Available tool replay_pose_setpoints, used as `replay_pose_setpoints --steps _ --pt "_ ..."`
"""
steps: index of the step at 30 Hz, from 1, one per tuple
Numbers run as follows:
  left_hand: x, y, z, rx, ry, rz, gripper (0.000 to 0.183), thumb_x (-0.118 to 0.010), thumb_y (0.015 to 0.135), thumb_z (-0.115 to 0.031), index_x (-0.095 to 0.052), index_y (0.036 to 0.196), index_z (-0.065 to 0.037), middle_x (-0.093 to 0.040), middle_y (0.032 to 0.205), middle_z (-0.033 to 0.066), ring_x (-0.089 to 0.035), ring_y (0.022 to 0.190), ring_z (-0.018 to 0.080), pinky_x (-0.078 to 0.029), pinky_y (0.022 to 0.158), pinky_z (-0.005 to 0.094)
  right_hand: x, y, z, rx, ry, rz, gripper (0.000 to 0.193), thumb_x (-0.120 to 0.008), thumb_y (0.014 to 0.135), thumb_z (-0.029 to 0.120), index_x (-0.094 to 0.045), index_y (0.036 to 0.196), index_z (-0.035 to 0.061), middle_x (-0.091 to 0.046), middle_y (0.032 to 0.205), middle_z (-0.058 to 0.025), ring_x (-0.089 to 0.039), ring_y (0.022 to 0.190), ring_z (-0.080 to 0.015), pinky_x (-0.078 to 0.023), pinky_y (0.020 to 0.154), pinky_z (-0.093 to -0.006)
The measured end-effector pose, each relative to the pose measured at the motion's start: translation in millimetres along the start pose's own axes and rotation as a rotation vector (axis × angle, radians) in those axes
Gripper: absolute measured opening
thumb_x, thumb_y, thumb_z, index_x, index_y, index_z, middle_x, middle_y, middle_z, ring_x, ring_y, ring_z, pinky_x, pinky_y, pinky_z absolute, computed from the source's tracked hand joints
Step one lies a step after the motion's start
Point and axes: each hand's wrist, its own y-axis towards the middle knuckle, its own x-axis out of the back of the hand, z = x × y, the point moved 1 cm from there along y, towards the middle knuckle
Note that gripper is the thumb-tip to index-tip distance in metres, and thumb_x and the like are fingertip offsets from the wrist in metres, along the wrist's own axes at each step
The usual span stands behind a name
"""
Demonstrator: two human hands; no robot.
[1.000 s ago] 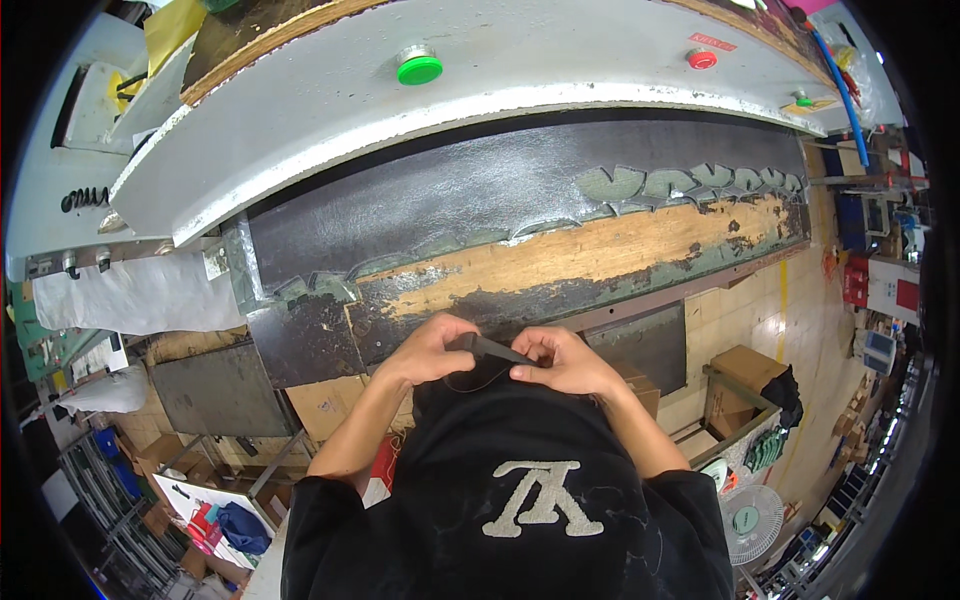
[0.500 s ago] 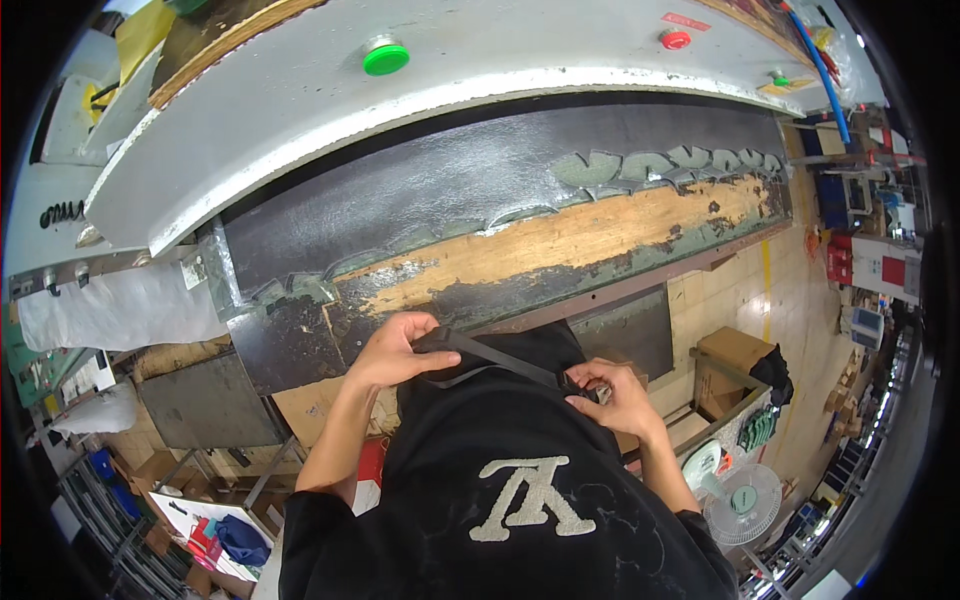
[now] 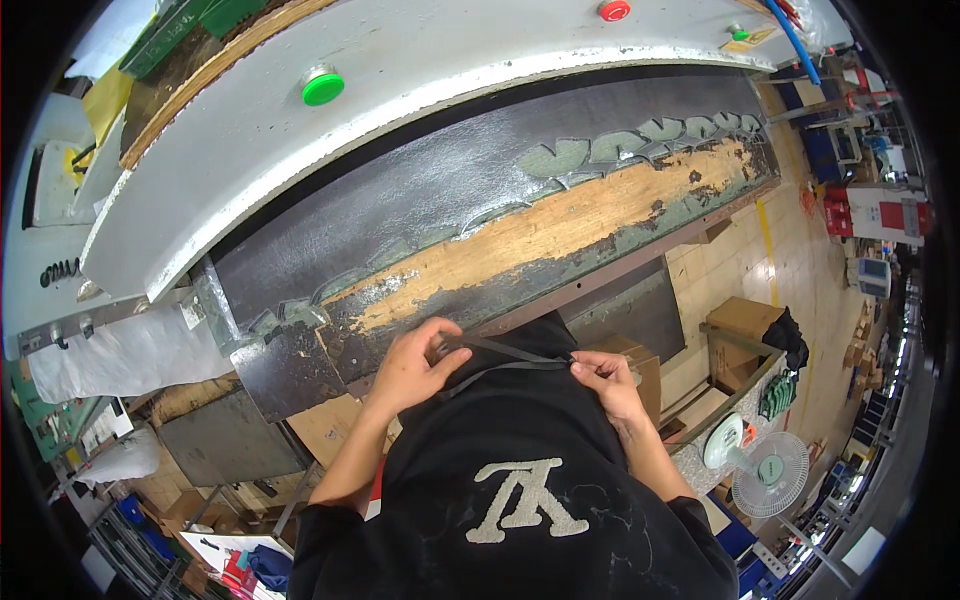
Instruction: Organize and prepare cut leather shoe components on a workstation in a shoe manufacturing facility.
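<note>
With left hand curled tight and right hand pinching, holding strap already strung between, not yet released

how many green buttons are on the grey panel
2: one green button toward the left of the grey panel, another green button near its right end; others may be hidden.

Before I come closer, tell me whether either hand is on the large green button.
No, the left hand and right hand both hold the dark strap, away from the large green button.
</note>
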Motion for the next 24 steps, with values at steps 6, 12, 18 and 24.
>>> replay_pose_setpoints --steps 6,12,18,24 --pt "-7 2 -45 -0.357 0.262 -0.108 0.021 -0.081 0.086 -0.009 -0.073 0.106 -0.010 -0.065 0.107 0.0078 -0.065 0.096 0.0273 -0.052 0.085 0.0377 7 7 -12 -0.039 0.117 -0.052 0.023 -0.077 0.100 0.010 -0.077 0.118 -0.0049 -0.079 0.096 -0.0068 -0.070 0.081 -0.0079 -0.056 0.078 -0.0220" --pt "-38 18 -57 -0.575 0.340 0.137 0.014 -0.079 0.089 -0.021 -0.079 0.097 -0.009 -0.066 0.104 0.0056 -0.065 0.102 0.0268 -0.049 0.092 0.0415 2 12 -15 -0.056 0.230 -0.078 0.021 -0.076 0.101 0.013 -0.077 0.115 -0.0026 -0.078 0.093 -0.0071 -0.068 0.078 -0.0102 -0.055 0.073 -0.0244" --pt "-48 38 -64 -0.532 0.449 0.297 0.022 -0.080 0.090 -0.029 -0.081 0.098 -0.008 -0.068 0.101 0.0070 -0.067 0.103 0.0280 -0.049 0.093 0.0423 -1 16 -14 -0.018 0.106 -0.084 0.021 -0.076 0.101 0.012 -0.077 0.117 -0.0021 -0.078 0.092 -0.0056 -0.067 0.078 -0.0089 -0.053 0.074 -0.0244" --pt "-60 47 -60 -0.520 0.548 0.371 0.023 -0.078 0.090 -0.028 -0.077 0.088 -0.005 -0.069 0.092 0.0117 -0.069 0.094 0.0331 -0.054 0.085 0.0457 -1 18 -18 -0.018 0.067 -0.121 0.026 -0.076 0.101 0.012 -0.075 0.124 -0.0022 -0.078 0.093 -0.0051 -0.067 0.079 -0.0081 -0.052 0.074 -0.0232"
